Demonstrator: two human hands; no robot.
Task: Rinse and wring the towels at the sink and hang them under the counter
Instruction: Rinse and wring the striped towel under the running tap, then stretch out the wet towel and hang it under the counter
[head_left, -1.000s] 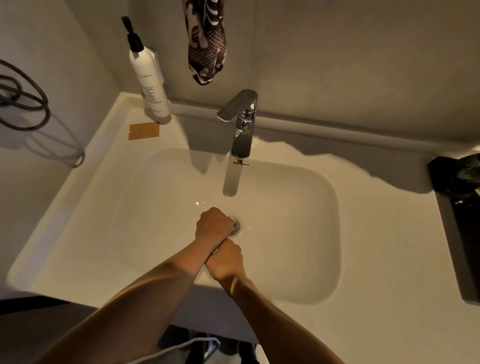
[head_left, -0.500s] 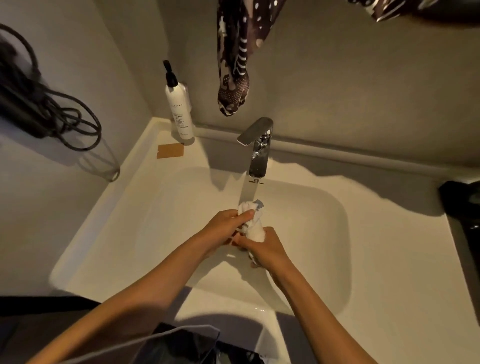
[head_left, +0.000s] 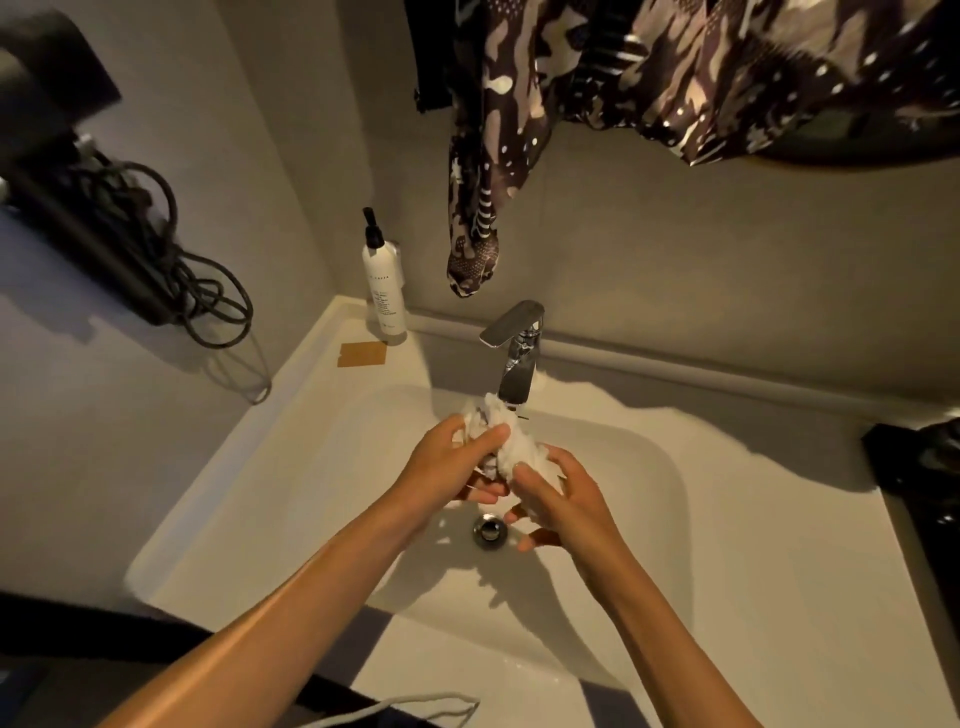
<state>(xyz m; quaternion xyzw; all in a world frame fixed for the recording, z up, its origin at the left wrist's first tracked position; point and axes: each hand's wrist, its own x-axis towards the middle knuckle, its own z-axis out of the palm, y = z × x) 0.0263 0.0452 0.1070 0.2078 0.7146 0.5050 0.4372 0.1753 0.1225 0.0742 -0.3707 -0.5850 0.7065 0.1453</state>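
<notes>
Item 1. Light cord or strap edge, bottom of view, nearest the person; what it belongs to cannot be told.

Item 2. White moulded sink basin set in a white surface; round chrome drain open at the basin floor, below the hands.

Item 3. Left hand, over the basin. Fingers curled around the left part of the towel, thumb laid across it.

Item 4. Right hand, just beside the left. Upper fingers closed on the lower right part of the towel; lower fingers spread loosely above the drain.

Item 5. Small white bunched towel, crumpled between both hands, its top just under the spout. Whether water is running cannot be told.

Item 6. Chrome single-lever tap, at the back rim.

Item 7. Tan rectangular tag and white pump bottle with black head, back left corner of the surface.

Item 8. Black object, right edge; unidentified.

Item 9. Black coiled cable on the left wall; dark patterned cloth hanging above the tap.

Status, as judged: one towel is in the rinse-or-wring stage. No other towels and no hanging place under the surface are in view, so hanging appears not yet done.
</notes>
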